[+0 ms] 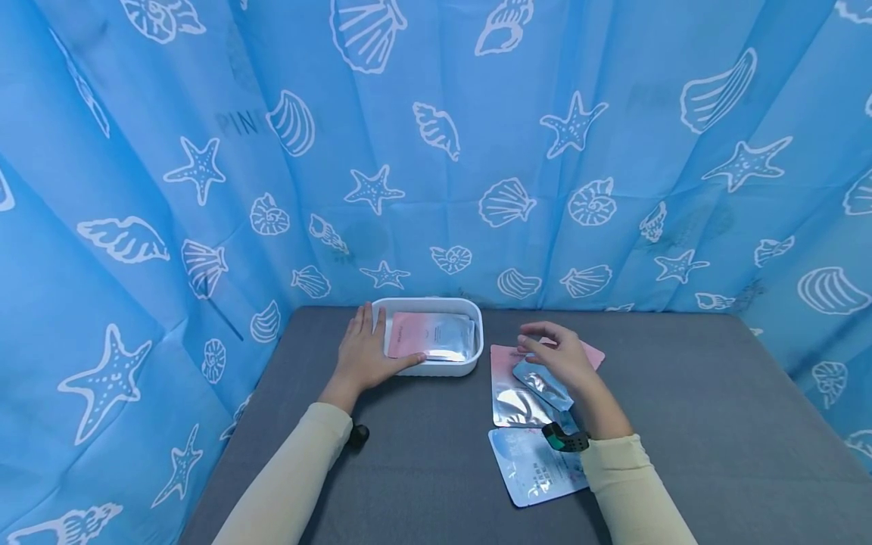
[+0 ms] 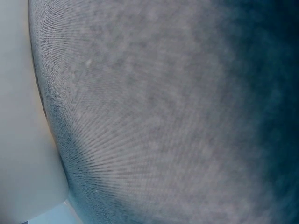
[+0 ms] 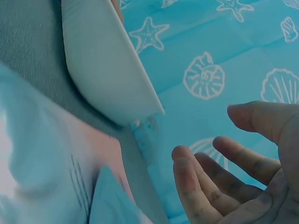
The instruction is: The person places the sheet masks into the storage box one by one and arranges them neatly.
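White tub [image 1: 436,369]: upright, pink-blue sachet [image 1: 436,333] flat inside. Right of tub: pink-silver sachet [image 1: 512,406] flat, small blue sachet [image 1: 547,386] slantwise on top, pale-blue sachet [image 1: 527,469] nearer, pink sachet [image 1: 593,353] partly hidden.

Tabletop [image 1: 409,462]: dark grey, matte, fine-woven look in left wrist view; spans lower half of head frame, far edge just below mid-height. Directly on it: white tray [image 1: 439,370], rounded corners, upright, near far edge, centre of frame. Right of tray, apart from it: pink-and-silver pouch [image 1: 506,405], flat. Below that, lower right of centre: light-blue pouch [image 1: 534,473], flat, slightly turned; whether pouch edges touch, cannot tell.
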`<state>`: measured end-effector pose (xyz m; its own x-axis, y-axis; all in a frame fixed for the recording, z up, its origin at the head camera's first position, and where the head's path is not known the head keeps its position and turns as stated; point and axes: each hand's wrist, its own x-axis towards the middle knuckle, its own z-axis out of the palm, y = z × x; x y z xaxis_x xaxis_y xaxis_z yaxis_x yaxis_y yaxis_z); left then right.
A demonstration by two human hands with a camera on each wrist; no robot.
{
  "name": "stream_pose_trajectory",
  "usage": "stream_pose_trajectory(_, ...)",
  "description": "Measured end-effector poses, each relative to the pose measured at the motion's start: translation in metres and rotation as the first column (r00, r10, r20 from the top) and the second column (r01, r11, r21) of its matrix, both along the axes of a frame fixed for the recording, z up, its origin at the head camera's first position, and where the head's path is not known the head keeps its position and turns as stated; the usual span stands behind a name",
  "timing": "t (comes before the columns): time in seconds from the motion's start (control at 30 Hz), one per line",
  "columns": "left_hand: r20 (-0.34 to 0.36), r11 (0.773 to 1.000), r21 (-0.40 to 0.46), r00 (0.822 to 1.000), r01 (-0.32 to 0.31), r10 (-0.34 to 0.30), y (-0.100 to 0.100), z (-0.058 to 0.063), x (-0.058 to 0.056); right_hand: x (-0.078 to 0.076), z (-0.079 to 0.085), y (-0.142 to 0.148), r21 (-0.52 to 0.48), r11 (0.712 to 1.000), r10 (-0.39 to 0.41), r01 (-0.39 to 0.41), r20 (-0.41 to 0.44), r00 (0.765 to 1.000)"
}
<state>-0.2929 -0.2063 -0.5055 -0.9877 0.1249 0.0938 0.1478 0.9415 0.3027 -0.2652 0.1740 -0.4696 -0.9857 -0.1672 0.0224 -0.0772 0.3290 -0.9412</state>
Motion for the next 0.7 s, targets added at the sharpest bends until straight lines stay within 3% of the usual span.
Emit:
stream_pose_trajectory(0.43,-0.006,1.000,0.000,1.000,0.007,-0.007,-0.001,0.000,-0.001,0.005,-0.012,0.041,0.197,0.979,-0.031,0.051,-0.105,0.994)
stream_pose_trajectory(0.7,-0.012,1.000,-0.019,1.000,-0.008,0.007,0.000,-0.003,-0.002,0.005,-0.017,0.054,0.231,0.969,-0.062,0.091,-0.130,0.990)
